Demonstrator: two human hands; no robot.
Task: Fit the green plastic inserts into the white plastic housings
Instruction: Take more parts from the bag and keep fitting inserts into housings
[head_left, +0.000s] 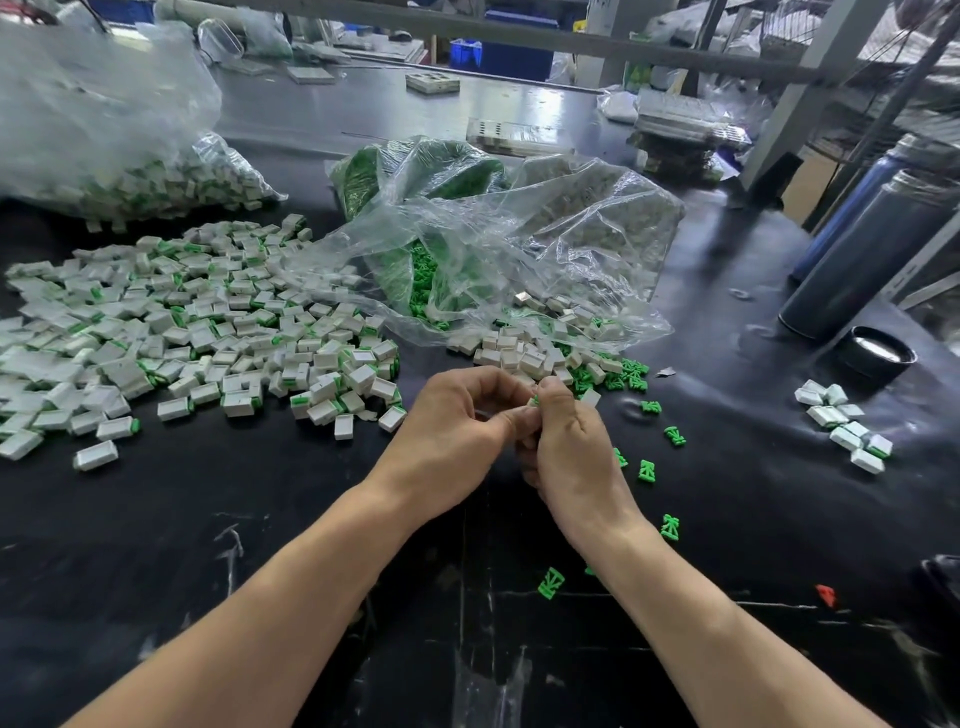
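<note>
Far-left bag: a clear plastic bag (104, 130) of white housings with green showing, lying on the black tabletop (260, 519).
Left pile: a broad heap of small white plastic housings with green inserts fitted (197, 322), spread from the left edge to near centre.
Left hand: the left hand (457, 421) has its fingers curled, thumb and fingertips meeting the right hand's; what it pinches is mostly hidden.
Right hand: the right hand (566, 447) is curled too, pinching a small piece with a fleck of green at the thumb tip (535, 400); whether a housing is there as well I cannot tell.
Centre supply: a clear open plastic bag of loose green plastic inserts (426, 291), and beside it, right, a crumpled bag spilling empty white housings (524, 353) just beyond the hands.
Loose inserts: green inserts scattered on the tabletop (647, 470) right of the hands and nearer.
Right cluster: a few white housings (847, 431) well apart, far right.
Handling: the parts look light, rigid and slick; probably best held by the housing's flat sides, insert pinched at its outer end.
Writing: none legible.
</note>
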